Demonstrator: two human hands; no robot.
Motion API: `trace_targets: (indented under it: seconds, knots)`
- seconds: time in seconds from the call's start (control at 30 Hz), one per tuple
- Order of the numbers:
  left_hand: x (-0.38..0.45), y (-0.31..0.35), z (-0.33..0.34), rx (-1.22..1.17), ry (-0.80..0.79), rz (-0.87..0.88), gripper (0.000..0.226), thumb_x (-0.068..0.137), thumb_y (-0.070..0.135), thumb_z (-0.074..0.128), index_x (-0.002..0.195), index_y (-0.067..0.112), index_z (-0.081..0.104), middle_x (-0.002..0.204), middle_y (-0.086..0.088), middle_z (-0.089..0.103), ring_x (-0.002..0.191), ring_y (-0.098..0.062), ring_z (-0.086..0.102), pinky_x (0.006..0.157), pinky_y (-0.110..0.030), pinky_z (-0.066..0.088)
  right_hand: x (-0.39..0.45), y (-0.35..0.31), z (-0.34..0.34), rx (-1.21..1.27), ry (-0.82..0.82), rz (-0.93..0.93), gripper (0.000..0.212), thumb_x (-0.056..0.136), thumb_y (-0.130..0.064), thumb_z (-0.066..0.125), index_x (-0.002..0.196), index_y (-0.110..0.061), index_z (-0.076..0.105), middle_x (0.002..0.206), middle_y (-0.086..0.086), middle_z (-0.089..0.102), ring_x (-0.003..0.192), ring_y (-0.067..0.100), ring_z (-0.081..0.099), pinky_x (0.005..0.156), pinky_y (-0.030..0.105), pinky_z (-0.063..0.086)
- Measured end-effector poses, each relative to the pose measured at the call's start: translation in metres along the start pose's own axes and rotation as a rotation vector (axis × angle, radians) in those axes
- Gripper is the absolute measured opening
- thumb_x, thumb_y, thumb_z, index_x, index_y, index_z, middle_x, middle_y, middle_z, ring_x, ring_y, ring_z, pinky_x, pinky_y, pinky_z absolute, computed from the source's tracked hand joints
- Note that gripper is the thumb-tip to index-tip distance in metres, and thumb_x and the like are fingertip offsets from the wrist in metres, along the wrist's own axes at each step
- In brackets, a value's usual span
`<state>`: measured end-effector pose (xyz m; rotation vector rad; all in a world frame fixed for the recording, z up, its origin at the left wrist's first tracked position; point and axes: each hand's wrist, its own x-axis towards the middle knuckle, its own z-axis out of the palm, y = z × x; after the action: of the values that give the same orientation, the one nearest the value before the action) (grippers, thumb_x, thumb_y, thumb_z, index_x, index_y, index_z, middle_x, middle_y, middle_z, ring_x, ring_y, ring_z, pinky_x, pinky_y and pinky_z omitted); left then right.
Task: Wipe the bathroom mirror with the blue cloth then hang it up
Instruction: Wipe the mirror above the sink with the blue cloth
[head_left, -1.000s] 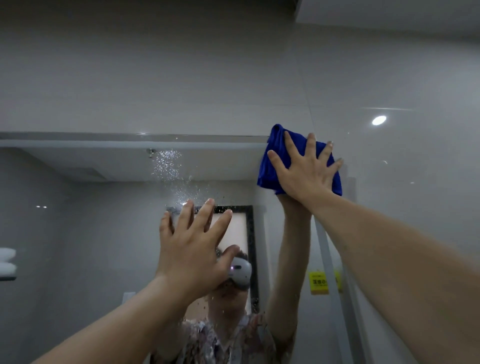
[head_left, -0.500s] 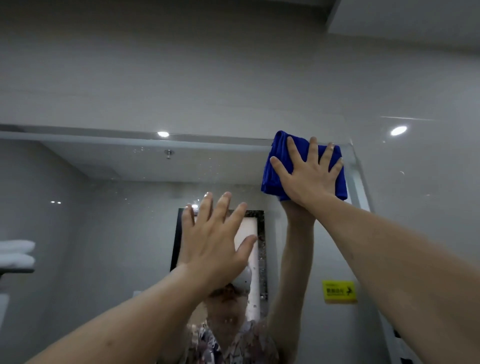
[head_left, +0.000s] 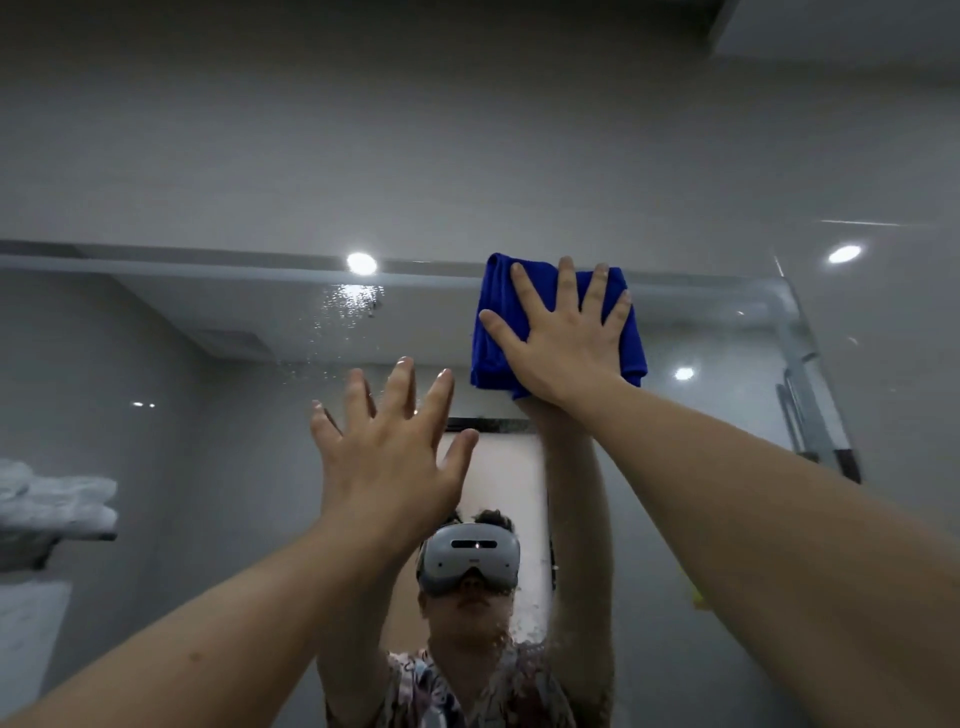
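A folded blue cloth (head_left: 491, 332) lies flat against the bathroom mirror (head_left: 208, 374), just under the mirror's top edge. My right hand (head_left: 563, 338) presses on the cloth with its fingers spread and straight. My left hand (head_left: 392, 457) is raised lower and to the left with spread fingers, palm toward the glass; whether it touches the glass is unclear. Water droplets (head_left: 343, 312) speckle the glass left of the cloth.
The mirror's right edge (head_left: 810, 374) runs down beside a glossy grey wall (head_left: 883, 364). Grey tiled wall (head_left: 415, 130) rises above the mirror. Folded white towels (head_left: 52, 499) on a shelf show in the reflection at the left, along with a person wearing a headset.
My right hand has slid the cloth leftward along the top edge, away from the mirror's right corner. My view has tilted, showing more of the mirror's right side.
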<state>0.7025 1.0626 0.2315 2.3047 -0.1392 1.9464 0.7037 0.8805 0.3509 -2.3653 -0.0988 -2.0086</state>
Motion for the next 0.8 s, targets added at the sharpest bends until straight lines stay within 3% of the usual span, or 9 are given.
trace_targets:
  seconds: [0.2, 0.43, 0.6, 0.73, 0.8]
  knots:
    - [0.004, 0.001, -0.005, -0.005, 0.001, 0.017, 0.071, 0.087, 0.080, 0.022, 0.151, 0.049, 0.018, 0.165, 0.004, 0.021, 0.149, -0.038, 0.015, 0.110, -0.068, 0.017, 0.004, -0.037, 0.003, 0.004, 0.011, 0.015, 0.085, 0.091, -0.086, 0.007, 0.163, -0.045, -0.005, 0.174, 0.010, -0.008, 0.156, 0.045, -0.017, 0.122, 0.068, -0.009]
    - [0.005, -0.022, -0.014, -0.046, -0.029, 0.095, 0.079, 0.082, 0.073, 0.039, 0.149, 0.034, 0.027, 0.161, 0.009, 0.031, 0.150, -0.029, 0.023, 0.106, -0.058, 0.029, 0.006, -0.084, 0.010, -0.003, 0.009, -0.027, 0.085, 0.091, -0.087, 0.007, 0.163, -0.044, -0.004, 0.174, 0.010, -0.008, 0.156, 0.045, -0.018, 0.122, 0.068, -0.010]
    - [0.003, -0.037, -0.021, -0.095, -0.049, 0.180, 0.063, 0.082, 0.061, 0.048, 0.139, 0.035, 0.040, 0.154, 0.011, 0.038, 0.150, -0.024, 0.025, 0.103, -0.052, 0.030, 0.006, -0.103, 0.013, 0.002, 0.009, -0.013, 0.086, 0.089, -0.088, 0.006, 0.163, -0.045, -0.004, 0.174, 0.010, -0.008, 0.156, 0.045, -0.018, 0.122, 0.068, -0.010]
    - [0.006, -0.050, -0.029, -0.182, -0.030, 0.202, 0.044, 0.083, 0.050, 0.053, 0.123, 0.032, 0.051, 0.137, 0.010, 0.052, 0.133, -0.021, 0.042, 0.097, -0.045, 0.037, 0.004, -0.103, 0.010, -0.003, -0.010, 0.005, 0.086, 0.089, -0.088, 0.009, 0.163, -0.046, -0.005, 0.174, 0.009, -0.009, 0.156, 0.043, -0.018, 0.123, 0.067, -0.008]
    - [0.002, -0.058, -0.028, -0.173, -0.022, 0.231, 0.043, 0.084, 0.049, 0.055, 0.123, 0.029, 0.051, 0.140, 0.006, 0.051, 0.131, -0.022, 0.042, 0.100, -0.044, 0.040, 0.003, -0.103, 0.009, -0.009, -0.019, 0.012, 0.085, 0.090, -0.088, 0.009, 0.162, -0.047, -0.006, 0.174, 0.008, -0.009, 0.157, 0.042, -0.018, 0.123, 0.067, -0.007]
